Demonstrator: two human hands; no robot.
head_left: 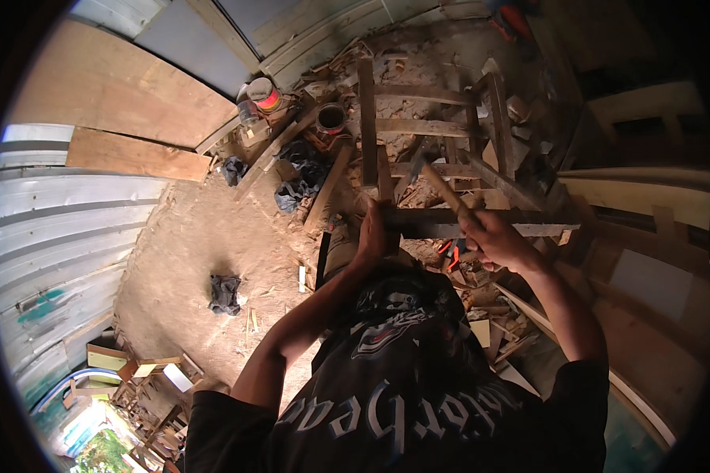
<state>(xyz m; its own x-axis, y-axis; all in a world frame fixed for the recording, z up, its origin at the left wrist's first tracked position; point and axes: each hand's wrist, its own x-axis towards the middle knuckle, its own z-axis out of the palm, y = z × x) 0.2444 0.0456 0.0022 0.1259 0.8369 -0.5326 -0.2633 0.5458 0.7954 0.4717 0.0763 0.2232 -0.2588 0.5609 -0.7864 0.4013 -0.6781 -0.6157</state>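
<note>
A dark wooden beam point(497, 225) lies crosswise in front of me. My left hand point(373, 236) is closed on its left end, fingers toward the far side. In a fist, my right hand point(495, 239) grips the pale wooden handle of a hammer point(445, 188) above the beam's middle. The hammer slants away to the far left; its dark head is blurred against the timber behind. Just beyond the beam stands a rough wooden frame point(422, 126) with several crosspieces. A tool with orange parts point(452, 254) lies below the beam, partly hidden.
Wood scraps point(501, 327) litter the dirt floor point(205, 229) on the right. Far left of the frame are a dark bucket point(331, 118), a red-banded can point(263, 94) and dark cloths point(300, 177). Another dark cloth point(226, 294) lies left. Wooden shelving point(647, 197) lines the right side.
</note>
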